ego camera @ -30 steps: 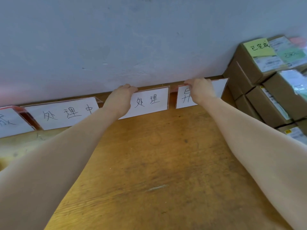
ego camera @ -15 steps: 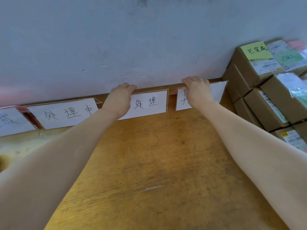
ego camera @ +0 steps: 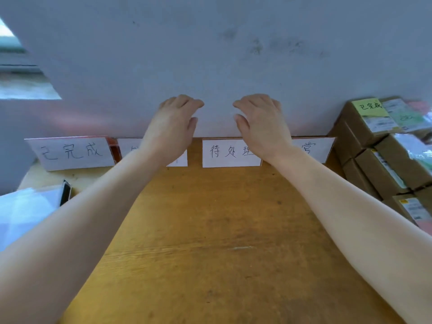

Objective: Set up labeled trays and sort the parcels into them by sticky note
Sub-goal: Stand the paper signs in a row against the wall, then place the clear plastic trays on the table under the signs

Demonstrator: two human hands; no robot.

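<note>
Wooden tabletop (ego camera: 222,230) lies bare in front of you, and along its far edge, against the grey wall (ego camera: 210,54), stand four labelled trays in a row: 已完成 label (ego camera: 71,152) at far left, a second tray label (ego camera: 177,160) mostly hidden by your left forearm, 待处理 label (ego camera: 230,152) in the middle, and a fourth label (ego camera: 312,149) ending in 常 at right. Only the fronts show, so you cannot tell how deep the trays are or whether anything is in them.

Your left hand (ego camera: 174,125) and right hand (ego camera: 261,123) are both lifted above the label row, fingers loosely curled and slightly spread, palms down, gripping nothing. They hang near each other, over the gap between the second and third trays.

Judging by this, the setting-up looks nearly finished. Before you leave it, check that the labels stand upright, face you, and do not overlap; the second and third have a clear gap between them, while the third and fourth seem to touch behind your right wrist.

Next, turn to the parcels (ego camera: 383,164) stacked at the right edge. Read each sticky note first: the top box carries a yellow sticky note (ego camera: 368,107) reading 已完成, so it probably belongs in the far-left tray, a long reach across. Lift from the top of the stack so the lower boxes do not shift.
</note>
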